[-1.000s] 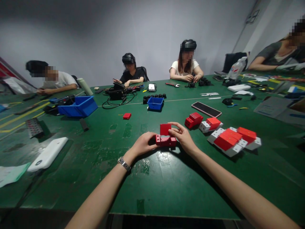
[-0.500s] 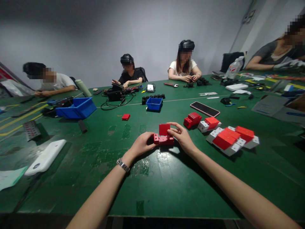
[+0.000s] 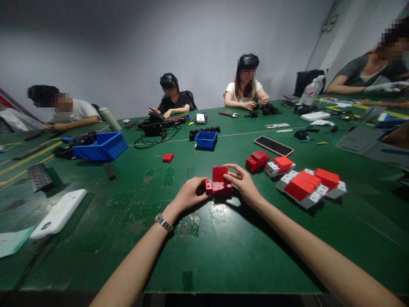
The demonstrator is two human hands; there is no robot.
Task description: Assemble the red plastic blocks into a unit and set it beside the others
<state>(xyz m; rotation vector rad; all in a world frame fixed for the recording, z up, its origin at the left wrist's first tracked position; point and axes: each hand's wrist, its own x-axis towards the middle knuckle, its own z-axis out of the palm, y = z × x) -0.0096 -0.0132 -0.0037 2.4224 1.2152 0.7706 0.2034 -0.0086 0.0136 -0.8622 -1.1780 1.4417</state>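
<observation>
Midway along the near part of the table, my left hand (image 3: 191, 192) grips the left end of a red plastic housing (image 3: 217, 188) with holes in its end block. A flat red cover (image 3: 220, 174) stands upright over the housing's middle. My right hand (image 3: 243, 183) pinches the cover's right edge between thumb and fingers, close to the housing's right end. To the right of that hand lie a red block (image 3: 257, 161) and several red-and-white blocks (image 3: 303, 187). Another small red piece (image 3: 168, 158) rests farther off, left of centre.
Blue bins stand at left (image 3: 101, 147) and centre (image 3: 206, 140), the latter before several black round parts. A phone (image 3: 274, 146) lies behind the red blocks. A white power bank (image 3: 59, 213) is at left, an open carton (image 3: 373, 143) at right. Other people sit around the table.
The view has shifted very slightly. Both hands keep their hold on the red housing and cover, with no clear movement between them.
</observation>
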